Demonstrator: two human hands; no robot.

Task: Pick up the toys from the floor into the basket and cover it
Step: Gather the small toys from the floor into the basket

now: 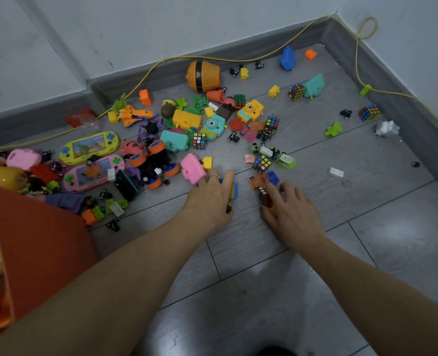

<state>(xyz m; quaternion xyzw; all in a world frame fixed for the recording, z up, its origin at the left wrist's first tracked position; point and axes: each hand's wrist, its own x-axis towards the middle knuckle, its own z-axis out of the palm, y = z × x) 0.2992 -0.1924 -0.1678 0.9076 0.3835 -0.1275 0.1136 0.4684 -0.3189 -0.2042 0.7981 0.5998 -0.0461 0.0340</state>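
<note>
The left hand (211, 199) lies on a blue and yellow toy (234, 190), fingers bent over it. The right hand (293, 208) curls its fingers around small toys (263, 194). Many bright plastic toys cover the grey floor (367, 201). The orange basket (32, 242) stands at the left, near them.

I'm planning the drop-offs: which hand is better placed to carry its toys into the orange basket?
Probably the left hand: the orange basket stands at the person's left, beside that forearm. The right hand, on small toys, would have to cross over the left arm.
</note>
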